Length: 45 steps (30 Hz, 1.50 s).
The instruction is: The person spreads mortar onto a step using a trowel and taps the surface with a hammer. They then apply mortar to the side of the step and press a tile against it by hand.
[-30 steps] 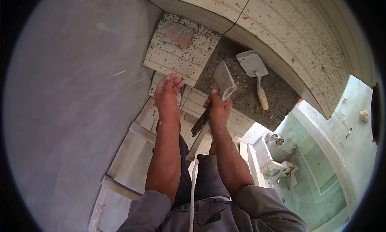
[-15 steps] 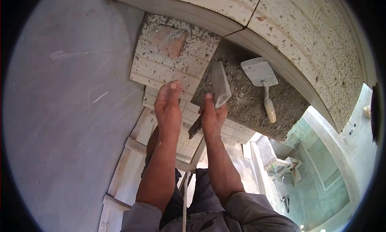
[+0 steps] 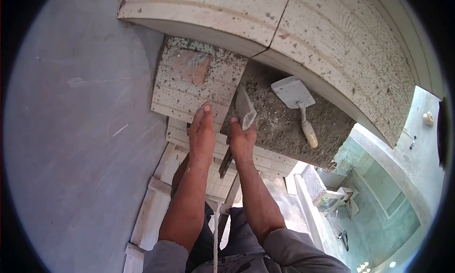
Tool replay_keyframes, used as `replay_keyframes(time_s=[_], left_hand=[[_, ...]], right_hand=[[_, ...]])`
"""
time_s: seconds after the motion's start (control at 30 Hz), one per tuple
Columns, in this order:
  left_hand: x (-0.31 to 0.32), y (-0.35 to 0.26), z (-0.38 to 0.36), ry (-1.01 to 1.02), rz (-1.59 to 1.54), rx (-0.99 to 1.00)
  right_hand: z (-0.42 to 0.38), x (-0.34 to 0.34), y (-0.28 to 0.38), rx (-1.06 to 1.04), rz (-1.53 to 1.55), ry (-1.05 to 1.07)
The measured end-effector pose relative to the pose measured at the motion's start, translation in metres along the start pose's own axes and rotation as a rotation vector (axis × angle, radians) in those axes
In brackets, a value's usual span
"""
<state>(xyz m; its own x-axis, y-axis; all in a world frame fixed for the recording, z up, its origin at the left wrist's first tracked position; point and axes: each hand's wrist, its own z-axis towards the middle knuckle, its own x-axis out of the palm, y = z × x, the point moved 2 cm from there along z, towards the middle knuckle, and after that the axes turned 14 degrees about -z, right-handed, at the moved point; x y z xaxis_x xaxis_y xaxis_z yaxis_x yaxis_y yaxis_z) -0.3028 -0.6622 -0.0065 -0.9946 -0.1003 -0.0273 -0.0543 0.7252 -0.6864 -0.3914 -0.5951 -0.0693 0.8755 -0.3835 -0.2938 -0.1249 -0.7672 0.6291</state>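
The tiled ledge (image 3: 332, 41) runs beyond the mortar bed (image 3: 279, 126), and a speckled tile (image 3: 171, 97) adjoins the bed's left side. Over the bed's near left corner, the right hand (image 3: 243, 143) clasps a flat-bladed tool (image 3: 246, 111), blade upward; the dark bar below the fist seems to be its handle. It should prove stiff, tough and fairly light, with dust perhaps making it slick; the dark bar looks the surest hold, the thin edges the poorest. On the bed lies a trowel (image 3: 295, 90). Left of the bed, the left hand (image 3: 202, 133) has straightened fingers, nothing visible in its grasp; contact with the tile I cannot tell. Farther left of the bed, a brick piece (image 3: 192, 70) rests on the tile.
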Motion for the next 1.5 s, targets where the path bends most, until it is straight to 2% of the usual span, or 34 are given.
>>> replay_keyframes(time_s=[0.03, 0.1, 0.2, 0.23, 0.3, 0.33, 0.43, 0.57, 0.63, 0.67, 0.8, 0.87, 0.9, 0.97, 1.03, 1.1, 1.23, 1.3, 1.33, 1.43, 1.5], left_hand=[[0.003, 0.002, 0.005, 0.013, -0.006, 0.01], [0.004, 0.007, 0.011, 0.077, -0.021, 0.004], [0.001, 0.001, 0.012, 0.05, -0.018, -0.042], [0.001, -0.001, 0.013, 0.053, -0.017, -0.043], [0.001, -0.002, 0.016, 0.065, -0.044, -0.071], [0.004, -0.003, 0.019, 0.071, -0.043, -0.069], [0.0, 0.0, 0.018, 0.073, 0.045, -0.102], [-0.005, 0.007, 0.027, 0.09, 0.083, -0.084], [0.0, 0.003, 0.031, 0.101, 0.067, -0.079], [0.0, 0.003, 0.03, 0.123, 0.033, -0.074], [-0.001, -0.003, 0.024, 0.146, 0.01, -0.057], [0.004, -0.01, 0.021, 0.149, 0.004, -0.064], [0.004, -0.012, 0.022, 0.138, -0.003, -0.08], [0.001, -0.011, 0.023, 0.132, 0.029, -0.077], [-0.003, -0.011, 0.025, 0.13, 0.064, -0.057], [-0.004, -0.01, 0.027, 0.118, 0.043, -0.054], [-0.004, -0.007, 0.023, 0.093, -0.039, -0.062], [-0.003, -0.011, 0.024, 0.147, -0.052, -0.082], [-0.005, -0.011, 0.026, 0.145, -0.052, -0.086], [-0.008, -0.009, 0.033, 0.076, -0.016, -0.138], [-0.01, -0.002, 0.038, 0.058, 0.083, -0.134]], right_hand=[[0.0, -0.002, 0.0, -0.014, 0.002, -0.011], [-0.014, -0.006, 0.004, -0.169, 0.028, -0.098], [-0.024, -0.009, 0.018, -0.123, 0.184, -0.072], [-0.019, -0.007, 0.017, -0.121, 0.185, -0.075], [-0.005, -0.002, 0.014, 0.043, 0.104, 0.068], [-0.008, -0.005, 0.014, 0.061, 0.039, 0.063], [-0.026, -0.008, 0.017, -0.043, 0.15, -0.054], [-0.011, 0.004, 0.006, -0.042, 0.1, -0.025], [-0.015, 0.0, 0.017, 0.064, 0.225, 0.083], [-0.018, 0.0, 0.017, 0.01, 0.235, 0.006], [-0.017, 0.008, 0.018, -0.082, 0.257, -0.027], [-0.011, 0.013, 0.02, 0.1, 0.188, 0.027], [-0.01, 0.012, 0.022, 0.096, 0.187, 0.025], [-0.019, 0.006, 0.024, -0.05, 0.237, -0.021], [-0.015, 0.011, 0.025, -0.022, 0.281, -0.07], [-0.006, 0.017, 0.02, 0.064, 0.207, 0.031], [-0.009, 0.013, 0.027, 0.048, 0.213, -0.018], [0.005, 0.01, 0.04, 0.018, 0.225, -0.046], [0.01, 0.011, 0.041, 0.067, 0.261, -0.021], [-0.002, 0.021, 0.018, 0.013, 0.167, 0.0], [-0.022, 0.026, -0.001, 0.027, 0.272, -0.005]])
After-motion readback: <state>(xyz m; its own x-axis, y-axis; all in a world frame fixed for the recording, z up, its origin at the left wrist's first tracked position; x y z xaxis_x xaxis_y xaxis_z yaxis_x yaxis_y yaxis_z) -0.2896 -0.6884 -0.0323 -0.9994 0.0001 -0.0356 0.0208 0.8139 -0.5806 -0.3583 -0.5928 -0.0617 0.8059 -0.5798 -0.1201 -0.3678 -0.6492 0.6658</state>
